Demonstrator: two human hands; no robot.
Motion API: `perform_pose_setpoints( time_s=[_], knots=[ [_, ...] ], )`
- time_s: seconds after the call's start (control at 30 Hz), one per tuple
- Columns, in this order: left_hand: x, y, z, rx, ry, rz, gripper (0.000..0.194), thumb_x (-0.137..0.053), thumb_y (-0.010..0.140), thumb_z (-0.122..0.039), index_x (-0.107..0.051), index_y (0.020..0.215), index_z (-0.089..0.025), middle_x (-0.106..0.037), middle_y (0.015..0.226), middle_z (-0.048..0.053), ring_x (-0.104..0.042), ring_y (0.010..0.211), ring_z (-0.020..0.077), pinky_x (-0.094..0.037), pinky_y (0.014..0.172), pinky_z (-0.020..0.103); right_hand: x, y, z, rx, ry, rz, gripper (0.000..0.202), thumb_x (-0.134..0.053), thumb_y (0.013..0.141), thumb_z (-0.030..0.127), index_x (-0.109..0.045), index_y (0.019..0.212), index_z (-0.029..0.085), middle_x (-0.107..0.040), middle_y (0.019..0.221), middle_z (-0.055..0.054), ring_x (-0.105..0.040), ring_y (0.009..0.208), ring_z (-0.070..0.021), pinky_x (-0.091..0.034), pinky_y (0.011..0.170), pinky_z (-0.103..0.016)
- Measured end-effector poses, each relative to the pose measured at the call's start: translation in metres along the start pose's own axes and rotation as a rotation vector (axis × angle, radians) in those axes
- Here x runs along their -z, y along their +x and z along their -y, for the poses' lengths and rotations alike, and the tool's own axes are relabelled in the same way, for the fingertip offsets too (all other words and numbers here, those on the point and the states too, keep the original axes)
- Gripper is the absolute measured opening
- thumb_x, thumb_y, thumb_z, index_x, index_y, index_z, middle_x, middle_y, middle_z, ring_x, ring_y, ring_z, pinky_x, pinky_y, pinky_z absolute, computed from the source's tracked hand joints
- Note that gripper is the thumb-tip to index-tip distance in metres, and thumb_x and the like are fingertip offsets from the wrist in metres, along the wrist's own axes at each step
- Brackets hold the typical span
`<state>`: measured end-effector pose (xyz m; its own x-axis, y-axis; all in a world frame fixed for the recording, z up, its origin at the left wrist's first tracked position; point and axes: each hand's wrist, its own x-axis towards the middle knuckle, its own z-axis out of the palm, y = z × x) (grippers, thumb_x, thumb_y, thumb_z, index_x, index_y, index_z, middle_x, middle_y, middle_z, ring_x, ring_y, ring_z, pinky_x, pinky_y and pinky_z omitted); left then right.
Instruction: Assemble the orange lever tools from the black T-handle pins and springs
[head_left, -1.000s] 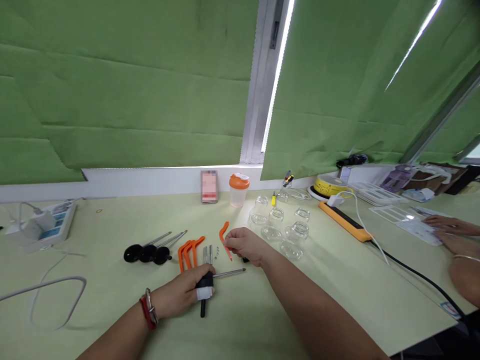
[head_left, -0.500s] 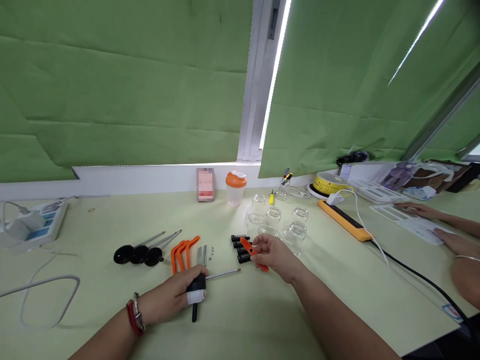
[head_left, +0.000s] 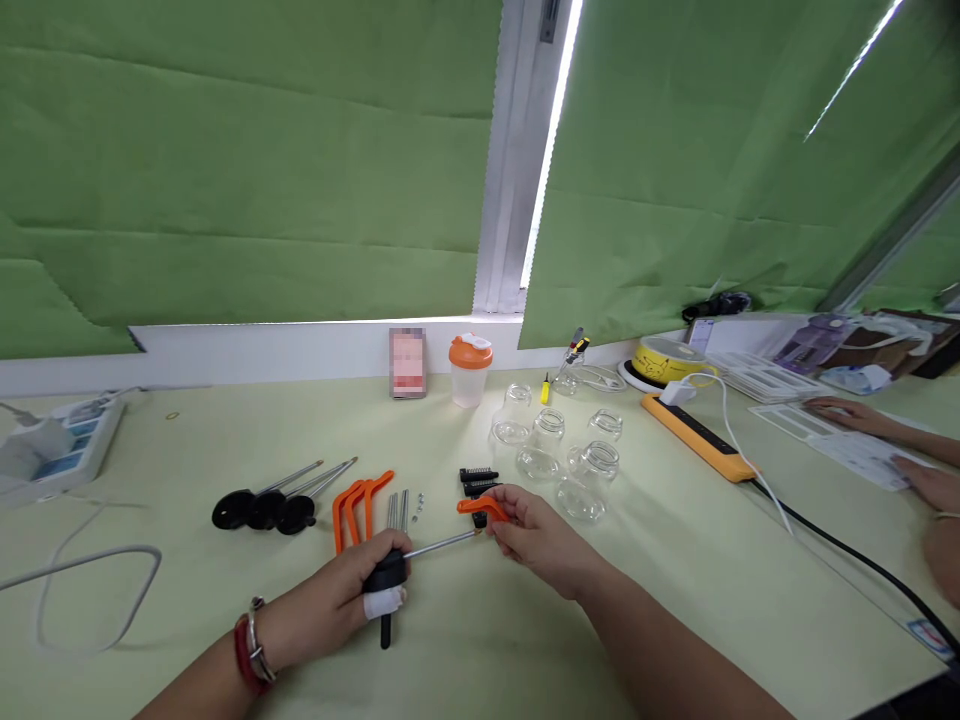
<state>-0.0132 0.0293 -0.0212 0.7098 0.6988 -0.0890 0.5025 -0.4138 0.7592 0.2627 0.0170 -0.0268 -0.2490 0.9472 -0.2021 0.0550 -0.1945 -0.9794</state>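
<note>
My left hand is wrapped round a black cap with a thin metal rod pointing right. My right hand pinches an orange handle close to the rod's tip; whether they touch I cannot tell. Black spring pieces lie just behind the right fingers, which partly cover them. Beyond my left hand are curved orange handles, metal pins and small nuts. Black lids with rods lie farther left.
Several clear glass jars stand behind my right hand. An orange-lidded cup and a phone are at the back. An orange power strip is at the right, beyond it another person's hands. A white power strip sits at left.
My right hand has turned the orange handle from slanting to nearly level and brought it to the rod's tip. My left hand still grips the cap.
</note>
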Motion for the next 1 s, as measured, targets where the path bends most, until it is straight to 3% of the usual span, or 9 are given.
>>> perform_pose_setpoints(
  time_s=[0.1,0.27,0.67,0.87,1.0],
  knots=[
    [0.000,-0.001,0.000,0.013,-0.035,0.056,0.024,-0.043,0.091,-0.040,-0.046,0.108,-0.024,-0.054,0.096,0.002,-0.049,0.082,0.0189,-0.042,0.072,0.026,-0.005,-0.002,0.001,-0.019,0.001,0.058,0.023,-0.060,0.078,0.023,-0.058,0.102,0.021,-0.054,0.082,0.000,-0.041,0.062,-0.0088,-0.032,0.056,-0.023],
    [0.000,-0.001,-0.002,0.024,-0.023,0.044,0.024,-0.043,0.092,-0.040,-0.044,0.111,-0.025,-0.052,0.094,0.001,-0.047,0.082,0.0181,-0.041,0.073,0.027,-0.009,-0.004,0.002,0.002,0.000,0.153,0.021,-0.061,0.079,0.029,-0.059,0.099,0.020,-0.049,0.076,0.001,-0.040,0.062,-0.0092,-0.031,0.056,-0.023],
    [-0.004,-0.001,-0.005,0.022,-0.049,0.011,0.025,-0.048,0.088,-0.038,-0.045,0.109,-0.025,-0.052,0.094,0.000,-0.047,0.082,0.0180,-0.041,0.073,0.028,-0.014,-0.002,-0.002,-0.037,0.126,0.195,0.032,-0.063,0.080,0.045,-0.055,0.093,0.018,-0.057,0.079,-0.001,-0.043,0.060,-0.0080,-0.030,0.054,-0.022],
    [-0.008,-0.002,-0.007,0.054,-0.197,-0.044,0.027,-0.056,0.082,-0.034,-0.045,0.105,-0.024,-0.050,0.095,0.001,-0.047,0.085,0.0185,-0.043,0.074,0.028,-0.014,-0.003,-0.005,-0.035,0.164,0.218,0.027,-0.067,0.078,0.038,-0.052,0.090,0.018,-0.060,0.078,-0.001,-0.044,0.057,-0.0071,-0.029,0.052,-0.021],
    [-0.010,-0.003,-0.009,0.054,-0.293,0.005,0.029,-0.056,0.082,-0.032,-0.043,0.107,-0.025,-0.046,0.094,0.000,-0.044,0.082,0.0163,-0.043,0.071,0.027,-0.014,-0.004,-0.006,-0.033,0.170,0.238,0.030,-0.071,0.073,0.036,-0.052,0.089,0.018,-0.061,0.081,-0.002,-0.050,0.060,-0.0087,-0.034,0.054,-0.022]
  ],
)
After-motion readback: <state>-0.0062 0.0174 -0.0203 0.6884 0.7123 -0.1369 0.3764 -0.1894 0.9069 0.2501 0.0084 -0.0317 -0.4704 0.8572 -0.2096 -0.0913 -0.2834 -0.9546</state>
